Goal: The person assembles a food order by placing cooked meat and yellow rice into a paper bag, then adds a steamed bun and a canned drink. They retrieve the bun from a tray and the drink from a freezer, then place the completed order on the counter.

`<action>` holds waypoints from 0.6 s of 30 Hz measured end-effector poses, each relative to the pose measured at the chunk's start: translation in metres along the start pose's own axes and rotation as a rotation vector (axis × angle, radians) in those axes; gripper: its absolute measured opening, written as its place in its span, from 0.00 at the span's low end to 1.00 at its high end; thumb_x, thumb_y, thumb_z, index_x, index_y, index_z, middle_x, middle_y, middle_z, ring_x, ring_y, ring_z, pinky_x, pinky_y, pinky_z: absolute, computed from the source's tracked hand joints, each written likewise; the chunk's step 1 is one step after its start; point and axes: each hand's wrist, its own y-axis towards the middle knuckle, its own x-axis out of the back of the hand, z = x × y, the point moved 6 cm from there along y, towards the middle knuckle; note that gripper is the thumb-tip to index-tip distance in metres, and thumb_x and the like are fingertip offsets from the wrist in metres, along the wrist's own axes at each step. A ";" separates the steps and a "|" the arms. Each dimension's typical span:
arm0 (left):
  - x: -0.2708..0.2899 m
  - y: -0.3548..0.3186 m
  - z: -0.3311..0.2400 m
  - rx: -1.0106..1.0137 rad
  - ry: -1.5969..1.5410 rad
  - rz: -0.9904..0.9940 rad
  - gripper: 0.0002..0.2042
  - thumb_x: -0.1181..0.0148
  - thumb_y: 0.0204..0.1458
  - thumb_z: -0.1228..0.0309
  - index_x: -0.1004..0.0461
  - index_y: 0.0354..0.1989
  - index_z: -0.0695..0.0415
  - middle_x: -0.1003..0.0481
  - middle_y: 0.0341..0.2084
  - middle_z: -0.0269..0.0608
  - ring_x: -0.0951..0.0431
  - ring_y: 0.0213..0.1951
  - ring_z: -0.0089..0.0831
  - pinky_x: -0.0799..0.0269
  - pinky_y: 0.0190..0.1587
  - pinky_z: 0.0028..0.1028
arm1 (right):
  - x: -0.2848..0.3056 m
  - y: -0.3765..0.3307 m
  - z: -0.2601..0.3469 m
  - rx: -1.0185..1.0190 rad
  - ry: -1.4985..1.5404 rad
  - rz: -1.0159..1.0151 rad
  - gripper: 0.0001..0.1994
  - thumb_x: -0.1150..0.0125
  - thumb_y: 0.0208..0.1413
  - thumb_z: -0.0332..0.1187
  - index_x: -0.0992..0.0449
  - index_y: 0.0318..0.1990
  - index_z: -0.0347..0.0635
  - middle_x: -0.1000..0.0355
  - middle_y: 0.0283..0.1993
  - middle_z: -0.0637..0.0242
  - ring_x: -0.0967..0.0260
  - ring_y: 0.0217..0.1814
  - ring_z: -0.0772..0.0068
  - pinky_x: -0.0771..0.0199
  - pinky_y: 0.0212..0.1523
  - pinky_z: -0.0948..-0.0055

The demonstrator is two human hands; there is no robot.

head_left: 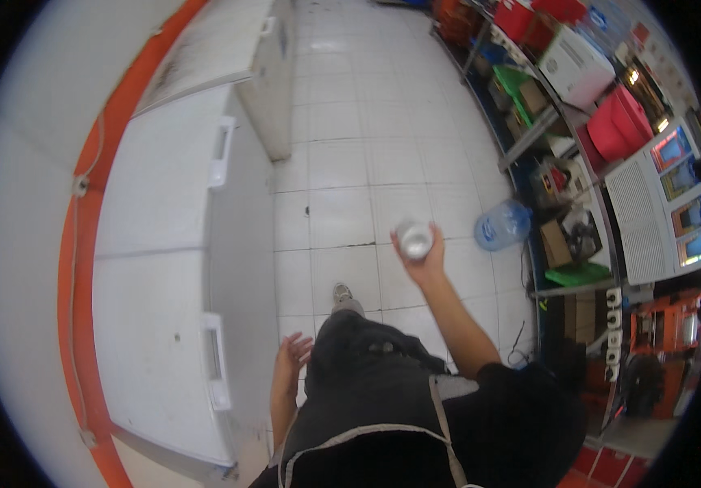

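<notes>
Small white round container [415, 239] held up in right hand [422, 254], fingers wrapped around it, arm raised over white tiled floor [342, 154]. Left hand [292, 355] empty, fingers loosely spread, low beside white chest freezer [159, 268]. Blue water jug [502, 225] on floor near stocked shelves [578, 163], right of container.

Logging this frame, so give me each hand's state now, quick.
Left hand: open, empty, fingers spread beside the white chest freezer.
Right hand: closed around a small white cup-like container, held out over the tiled floor.
</notes>
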 end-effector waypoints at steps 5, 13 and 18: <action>-0.080 0.135 -0.171 -0.114 0.221 0.040 0.30 0.60 0.65 0.43 0.35 0.61 0.55 0.26 0.53 0.46 0.28 0.55 0.35 0.38 0.59 0.37 | -0.127 0.025 0.117 0.077 -0.242 0.650 0.40 0.67 0.63 0.66 0.41 0.69 0.42 0.29 0.57 0.49 0.27 0.55 0.52 0.22 0.51 0.59; -0.330 0.390 -0.377 -0.304 0.692 0.562 0.22 0.55 0.66 0.53 0.31 0.57 0.56 0.23 0.46 0.42 0.24 0.48 0.30 0.33 0.54 0.31 | -0.151 0.222 0.251 0.388 0.243 0.347 0.35 0.50 0.59 0.58 0.40 0.68 0.46 0.41 0.69 0.49 0.36 0.65 0.43 0.21 0.48 0.54; -0.332 0.612 -0.354 -0.423 1.146 0.392 0.20 0.49 0.63 0.56 0.29 0.55 0.57 0.22 0.44 0.50 0.23 0.48 0.40 0.30 0.52 0.36 | -0.144 0.344 0.266 0.350 0.170 0.227 0.32 0.47 0.54 0.45 0.39 0.67 0.48 0.40 0.68 0.52 0.33 0.61 0.46 0.18 0.43 0.55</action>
